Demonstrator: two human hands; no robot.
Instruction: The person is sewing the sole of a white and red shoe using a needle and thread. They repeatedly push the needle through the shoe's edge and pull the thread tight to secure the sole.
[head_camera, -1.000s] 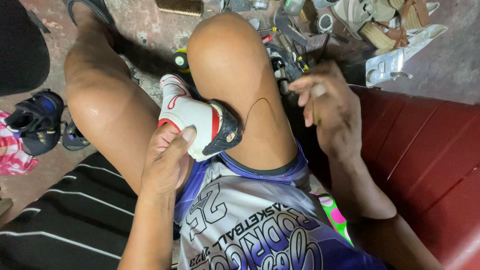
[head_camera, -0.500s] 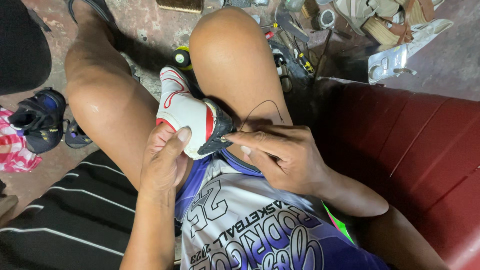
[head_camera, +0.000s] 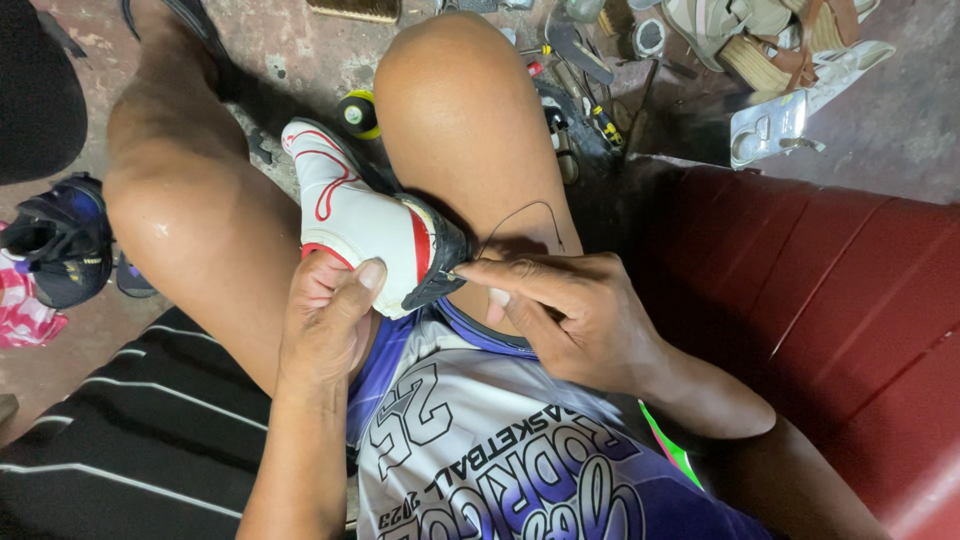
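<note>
Left hand (head_camera: 325, 320) clamps white-and-red sneaker (head_camera: 375, 235) between the knees; right hand (head_camera: 575, 315) pinches at its heel collar.

Head view: right fingertips (head_camera: 470, 270) are closed on what appears to be a needle, too small to confirm; dark thread (head_camera: 525, 210) loops over the thigh. Risk: slack thread snags, or the point slips toward the left thumb (head_camera: 360, 285).

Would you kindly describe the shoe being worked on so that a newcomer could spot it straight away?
Start at the two bare knees in the middle of the view; wedged between the thighs lies a white shoe with red trim. The left hand grips it from below while the right hand pinches a dark thread at its black heel edge. The dark blue shoe on the floor lies untouched.
</note>
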